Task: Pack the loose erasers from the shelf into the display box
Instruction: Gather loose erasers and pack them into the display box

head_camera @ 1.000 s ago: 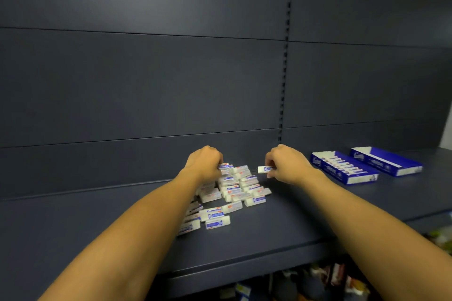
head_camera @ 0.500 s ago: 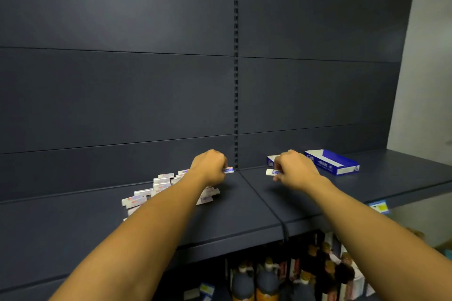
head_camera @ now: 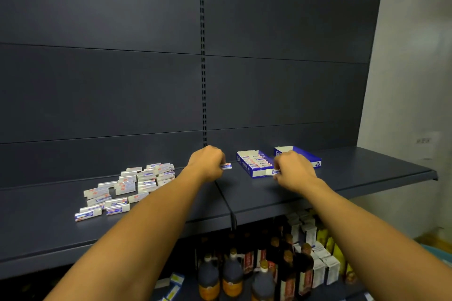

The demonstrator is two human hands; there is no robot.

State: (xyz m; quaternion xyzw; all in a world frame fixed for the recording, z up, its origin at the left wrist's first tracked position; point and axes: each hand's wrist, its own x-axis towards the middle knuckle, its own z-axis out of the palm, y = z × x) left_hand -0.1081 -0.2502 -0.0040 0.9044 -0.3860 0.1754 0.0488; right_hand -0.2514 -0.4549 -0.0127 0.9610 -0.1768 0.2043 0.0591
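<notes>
A pile of loose white erasers (head_camera: pixel 127 188) in blue-and-red sleeves lies on the dark shelf (head_camera: pixel 269 198) at the left. My left hand (head_camera: pixel 208 164) grips one eraser (head_camera: pixel 226 166) above the shelf, right of the pile. The blue display box (head_camera: pixel 254 166) stands further right with a row of erasers inside. My right hand (head_camera: pixel 294 170) pinches another eraser (head_camera: pixel 272 172) at the box's near right corner.
A second blue box (head_camera: pixel 310 157), open, sits behind my right hand. Dark back panels rise behind the shelf. Under the shelf stand brown bottles (head_camera: pixel 232 276) and white cartons (head_camera: pixel 322 269). A light wall is at the far right.
Both hands have carried their erasers to the right, away from the pile. My right hand now reaches the display box's corner; the view has turned right.
</notes>
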